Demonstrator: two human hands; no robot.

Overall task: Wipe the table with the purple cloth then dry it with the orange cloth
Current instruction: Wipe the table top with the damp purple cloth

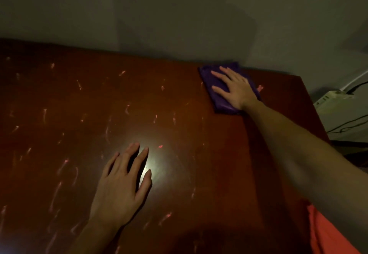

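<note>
The purple cloth (223,88) lay folded into a rough oblong in the upper right of the frame, close to the far edge of the tabletop (179,104) and near its right-hand corner, its long axis running from the upper left down toward the lower right. The right hand (236,88) lay flat on top of it, fingers straight and spread toward the upper left, pressing the cloth down rather than curling round it, with the arm stretched far out from the lower right. The left hand (123,184) was well apart from the cloth, in the lower centre, resting palm down on the bare wood with relaxed, spread fingers and holding nothing. So the right hand alone was on the cloth, and nearly all of the surface, streaked with pale marks, spread away to the left and toward the lower edge of the frame from it. The wiping seemed barely begun. An orange patch (326,232) at the lower right corner was cut off by the frame and partly hidden by the arm; it may have been the orange cloth, though the dim light left that unsure. A white box (334,102) with cables sat beyond the right edge.
</note>
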